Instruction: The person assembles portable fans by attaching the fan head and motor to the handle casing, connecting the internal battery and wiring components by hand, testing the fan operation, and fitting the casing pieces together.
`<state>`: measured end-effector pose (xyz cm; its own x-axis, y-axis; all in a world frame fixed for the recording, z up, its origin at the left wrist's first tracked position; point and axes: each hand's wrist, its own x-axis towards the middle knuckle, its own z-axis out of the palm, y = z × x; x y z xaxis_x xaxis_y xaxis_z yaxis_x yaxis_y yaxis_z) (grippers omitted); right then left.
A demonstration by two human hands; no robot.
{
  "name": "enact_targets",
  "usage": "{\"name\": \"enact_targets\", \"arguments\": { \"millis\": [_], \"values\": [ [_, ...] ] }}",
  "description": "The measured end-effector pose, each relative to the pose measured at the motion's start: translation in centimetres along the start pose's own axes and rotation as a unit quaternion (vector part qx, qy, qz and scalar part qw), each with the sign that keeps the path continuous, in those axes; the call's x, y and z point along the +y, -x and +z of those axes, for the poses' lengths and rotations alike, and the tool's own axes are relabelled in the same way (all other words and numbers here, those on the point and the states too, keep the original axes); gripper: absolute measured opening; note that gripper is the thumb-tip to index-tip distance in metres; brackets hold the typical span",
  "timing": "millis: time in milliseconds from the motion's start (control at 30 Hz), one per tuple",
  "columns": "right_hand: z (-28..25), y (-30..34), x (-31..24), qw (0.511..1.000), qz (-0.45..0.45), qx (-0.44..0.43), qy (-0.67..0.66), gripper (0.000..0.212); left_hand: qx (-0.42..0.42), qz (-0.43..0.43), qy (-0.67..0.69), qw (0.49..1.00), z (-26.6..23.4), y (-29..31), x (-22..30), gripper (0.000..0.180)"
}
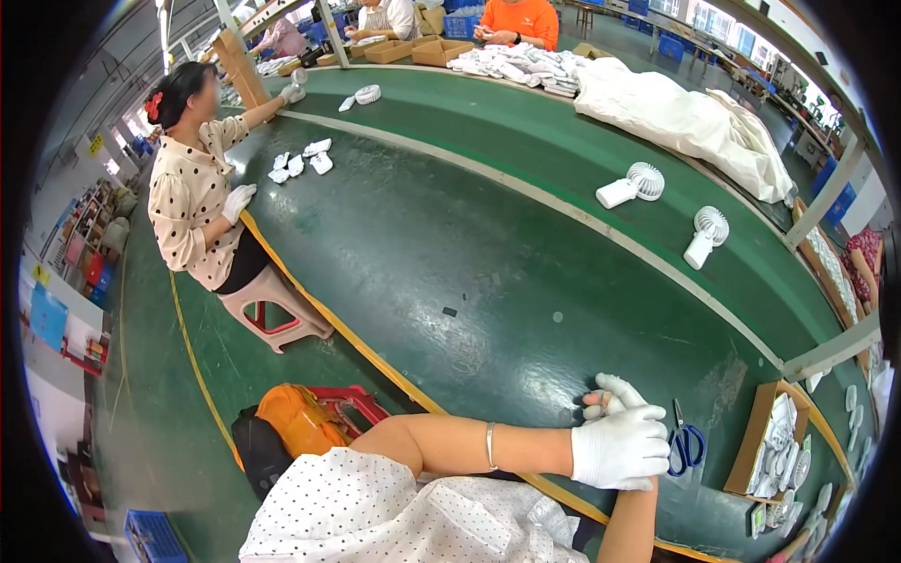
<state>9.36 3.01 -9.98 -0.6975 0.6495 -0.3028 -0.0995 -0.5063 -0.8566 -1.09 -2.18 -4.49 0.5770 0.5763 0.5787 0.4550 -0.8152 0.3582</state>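
Observation:
My left hand [619, 448], in a white glove, lies across my right wrist and the back of my right hand, its fingers wrapped round them. Beyond it shows part of my right hand [610, 392], also white-gloved, with some fingertips bare. One right finger is stretched out, others bend loosely, and I see nothing held in them; the palm is hidden. Just right of my hands, blue-handled scissors [687, 446] lie on the green table [450, 272]. A cardboard box [746, 446] of white parts stands farther right.
Two white handheld fans [619, 190] [702, 240] lie on the green conveyor belt [526, 159] beyond a pale rail. At the far left a seated co-worker [192, 178] reaches toward the belt, near several white pieces [300, 163]. A white cloth [676, 117] covers goods opposite.

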Motion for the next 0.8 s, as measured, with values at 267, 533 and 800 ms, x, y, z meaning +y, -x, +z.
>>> {"name": "enact_targets", "arguments": {
  "millis": [267, 533, 800],
  "values": [
    [1.1, 0.2, 0.4, 0.993, 0.048, 0.075, 0.079, 0.038, 0.094, -0.008, 0.070, 0.993, 1.1, 0.3, -0.3, 0.028],
    [5.0, 1.9, -2.0, 0.974, 0.008, 0.125, 0.187, 0.036, 0.042, -0.100, 0.063, 0.992, 3.1, 2.2, -0.4, 0.030],
    [2.1, 0.1, -0.9, 0.990, 0.034, 0.053, 0.124, 0.040, -0.048, -0.048, -0.033, 0.997, -1.0, -0.8, -0.1, 0.018]
  ]
}}
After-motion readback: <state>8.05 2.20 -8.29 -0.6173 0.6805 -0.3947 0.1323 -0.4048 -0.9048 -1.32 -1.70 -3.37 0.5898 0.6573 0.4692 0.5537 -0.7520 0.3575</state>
